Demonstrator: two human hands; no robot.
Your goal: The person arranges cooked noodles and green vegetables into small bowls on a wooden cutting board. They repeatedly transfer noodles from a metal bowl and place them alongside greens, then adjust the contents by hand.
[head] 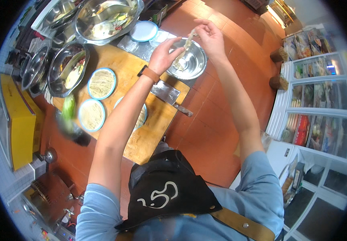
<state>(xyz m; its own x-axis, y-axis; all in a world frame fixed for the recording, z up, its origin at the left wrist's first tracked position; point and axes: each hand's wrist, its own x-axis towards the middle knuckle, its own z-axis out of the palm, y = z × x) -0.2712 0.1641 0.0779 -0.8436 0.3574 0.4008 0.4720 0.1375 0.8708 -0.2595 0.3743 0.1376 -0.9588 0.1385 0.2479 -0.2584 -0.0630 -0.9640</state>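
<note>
My right hand [211, 37] pinches one end of a pale, wet, stringy strip [188, 42] between thumb and fingertips. The strip hangs down into a round stainless steel bowl [201, 61] with more pale pieces at its bottom. Over the bowl's left rim is my left hand [163, 55], thumb and fingers spread beside the strip. I cannot tell whether the left thumb touches it. A cleaver [166, 91] lies on the wooden cutting board [122, 64] just below my left wrist. Its handle juts past the board's edge.
Blue-rimmed plates of pale shreds [101, 83] [92, 115] [142, 117] rest on the board, one partly behind my left forearm. A green vegetable [68, 108] lies at its left edge. Divided steel pots [107, 21] holding ingredients and a blue-rimmed white plate [144, 31] stand beyond. Glass-door refrigerator [319, 96] stands right.
</note>
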